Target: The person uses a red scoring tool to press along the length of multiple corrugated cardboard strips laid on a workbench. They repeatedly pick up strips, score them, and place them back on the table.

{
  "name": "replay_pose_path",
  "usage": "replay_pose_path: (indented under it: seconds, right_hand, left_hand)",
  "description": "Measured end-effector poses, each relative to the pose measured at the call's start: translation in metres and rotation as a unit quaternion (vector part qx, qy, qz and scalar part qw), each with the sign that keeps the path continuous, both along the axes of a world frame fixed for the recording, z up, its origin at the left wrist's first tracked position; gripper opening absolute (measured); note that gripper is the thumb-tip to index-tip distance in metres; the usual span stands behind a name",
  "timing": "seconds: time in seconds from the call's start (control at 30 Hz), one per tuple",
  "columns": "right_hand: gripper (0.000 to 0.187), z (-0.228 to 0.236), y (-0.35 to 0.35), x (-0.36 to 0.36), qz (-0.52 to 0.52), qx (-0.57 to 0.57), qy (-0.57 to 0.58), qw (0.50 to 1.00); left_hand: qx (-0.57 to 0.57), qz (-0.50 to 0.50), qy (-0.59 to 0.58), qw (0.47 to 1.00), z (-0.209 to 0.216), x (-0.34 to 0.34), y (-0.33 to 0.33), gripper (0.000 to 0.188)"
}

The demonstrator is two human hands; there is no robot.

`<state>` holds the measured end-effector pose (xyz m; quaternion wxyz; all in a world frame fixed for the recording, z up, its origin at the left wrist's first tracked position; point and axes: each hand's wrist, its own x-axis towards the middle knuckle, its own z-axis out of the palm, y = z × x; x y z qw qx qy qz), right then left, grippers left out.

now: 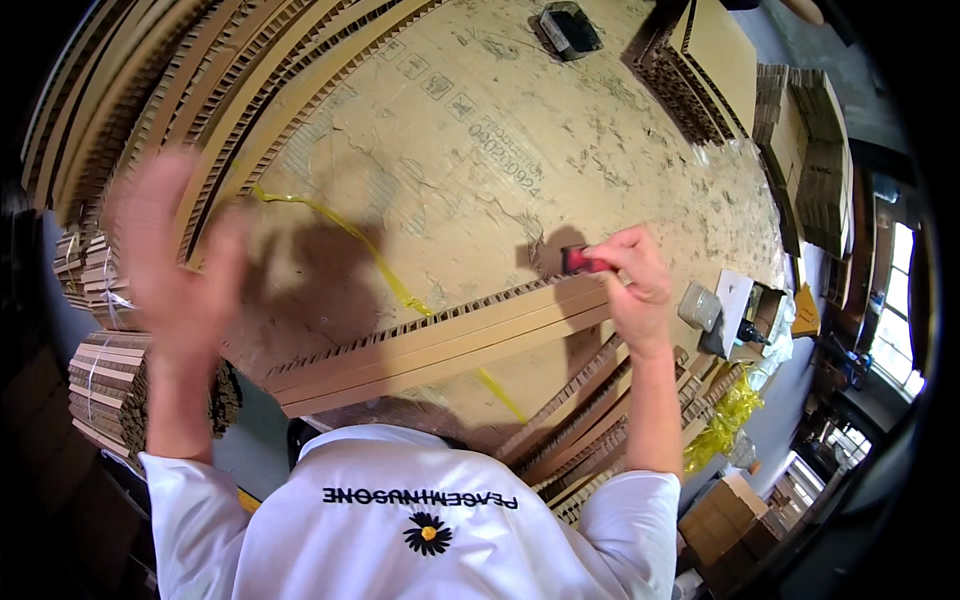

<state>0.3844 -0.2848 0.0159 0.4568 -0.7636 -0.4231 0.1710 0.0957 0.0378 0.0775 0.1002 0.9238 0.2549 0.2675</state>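
Observation:
My left hand (180,250) is raised at the left, in front of long strips of honeycomb cardboard (225,95). Motion smears it, but the thumb stands apart from the fingers and nothing shows in it. My right hand (640,285) pinches a small red-and-black object (578,261), whose exact kind I cannot make out. It is at the right end of a short stack of honeycomb cardboard strips (440,345), which lies slantwise across the near side of the table, close to my body. The cut honeycomb edge faces away from me.
The worn cardboard-topped table (450,180) carries a yellow strap (350,232). A dark square tub (568,30) stands at the far side. Stacked cardboard pieces (700,70) are far right, more strips (590,420) near right. Tied bundles (105,385) sit left; a clear container (699,306) right.

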Motion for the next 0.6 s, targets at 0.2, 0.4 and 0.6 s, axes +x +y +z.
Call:
replay_pose_path:
  seconds: [0.2,0.4,0.6]
  right_hand:
    - [0.029,-0.011,-0.018,-0.019,0.071,-0.085,0.004,0.994]
    - [0.036,-0.022,-0.027,-0.026,0.136,-0.075,-0.056,0.986]
    - [0.038,-0.025,-0.023,-0.026,0.143,-0.081,-0.078,0.983]
  left_hand:
    - [-0.296,-0.146,0.058,0.942,-0.094,-0.005,-0.137,0.031]
    - [-0.304,-0.123,0.062,0.943,-0.114,-0.006,-0.16,0.025]
    - [-0.296,-0.121,0.058,0.946,-0.119,-0.008,-0.161,0.026]
